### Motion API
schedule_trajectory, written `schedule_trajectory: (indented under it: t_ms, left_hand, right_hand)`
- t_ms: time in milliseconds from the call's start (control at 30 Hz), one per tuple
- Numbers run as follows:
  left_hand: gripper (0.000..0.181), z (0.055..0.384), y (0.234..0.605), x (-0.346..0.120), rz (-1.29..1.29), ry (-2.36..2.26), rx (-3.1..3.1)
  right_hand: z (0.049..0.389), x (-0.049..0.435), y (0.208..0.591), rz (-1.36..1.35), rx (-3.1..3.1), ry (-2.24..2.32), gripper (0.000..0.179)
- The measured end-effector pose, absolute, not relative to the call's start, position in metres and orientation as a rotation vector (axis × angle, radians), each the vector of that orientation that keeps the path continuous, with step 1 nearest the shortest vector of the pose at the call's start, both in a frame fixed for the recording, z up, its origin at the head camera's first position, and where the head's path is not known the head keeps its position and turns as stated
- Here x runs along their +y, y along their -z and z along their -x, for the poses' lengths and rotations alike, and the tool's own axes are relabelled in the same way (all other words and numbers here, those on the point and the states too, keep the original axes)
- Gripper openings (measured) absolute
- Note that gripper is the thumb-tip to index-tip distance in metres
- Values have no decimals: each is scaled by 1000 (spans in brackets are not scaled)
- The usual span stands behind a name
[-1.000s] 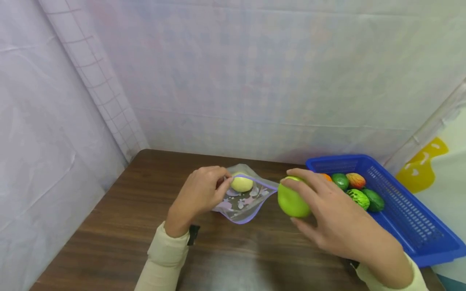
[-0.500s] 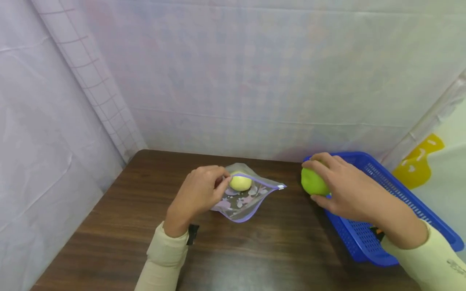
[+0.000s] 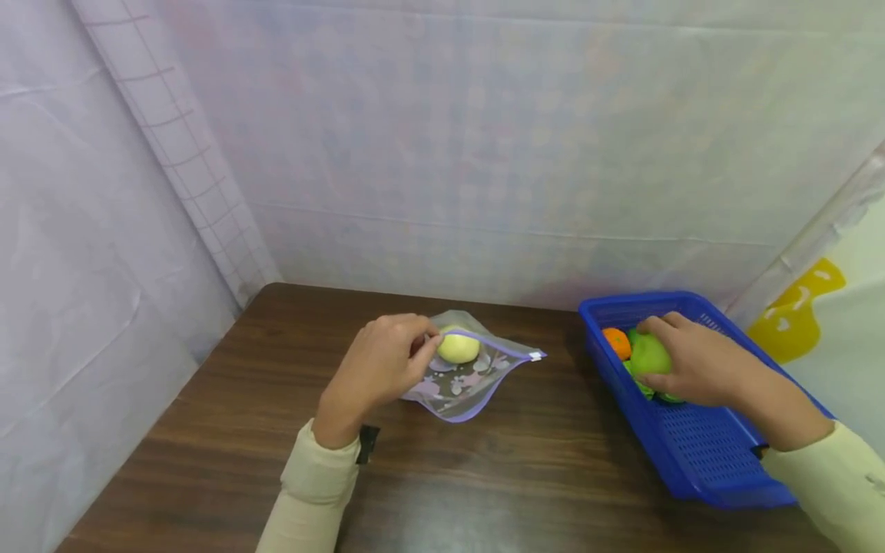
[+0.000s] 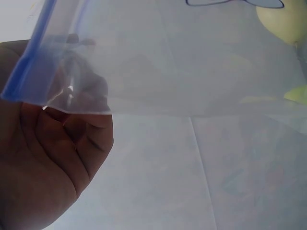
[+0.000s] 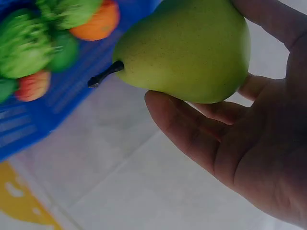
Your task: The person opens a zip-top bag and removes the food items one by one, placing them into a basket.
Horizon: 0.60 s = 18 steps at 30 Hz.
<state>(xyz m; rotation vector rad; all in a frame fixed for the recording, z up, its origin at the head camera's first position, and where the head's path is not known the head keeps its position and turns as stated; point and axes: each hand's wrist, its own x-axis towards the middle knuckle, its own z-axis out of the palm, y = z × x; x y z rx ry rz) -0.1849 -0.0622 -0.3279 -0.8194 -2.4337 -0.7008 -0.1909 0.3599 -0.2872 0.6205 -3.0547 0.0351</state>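
Observation:
A clear zip bag [image 3: 477, 380] with a purple edge and pale prints lies mouth open on the table, and a pale yellow rounded fruit [image 3: 459, 349] shows inside it. My left hand [image 3: 380, 361] pinches the bag's left edge between thumb and fingers; in the left wrist view the film [image 4: 168, 62] hangs across the curled fingers. At the right, my right hand [image 3: 705, 365] grips a green pear [image 3: 651, 356] over the fruit in the blue basket [image 3: 639, 430]. The right wrist view shows the pear's dark stem and thumb and fingers around its wide end.
Inside the basket, an orange [image 3: 616, 342] and several green fruits [image 3: 643, 386] sit at the far left end, partly hidden by my right hand. A white cloth wall [image 3: 442, 153] stands behind the brown wooden table [image 3: 242, 430].
The pear has travelled right in my right hand, from beside the bag's mouth to over the basket. My left hand keeps its pinch on the bag.

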Motion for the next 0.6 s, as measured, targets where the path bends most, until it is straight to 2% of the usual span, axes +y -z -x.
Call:
schedule_trajectory:
  t_ms: [300,600]
  left_hand:
    - [10,185,326,-63,800,692,-2450]
    - [11,185,328,-64,797,688,-2466]
  right_hand:
    - [202,393,316,-569,-3112,-57,74]
    - [209,407,336,-519,-3345,-160,73]
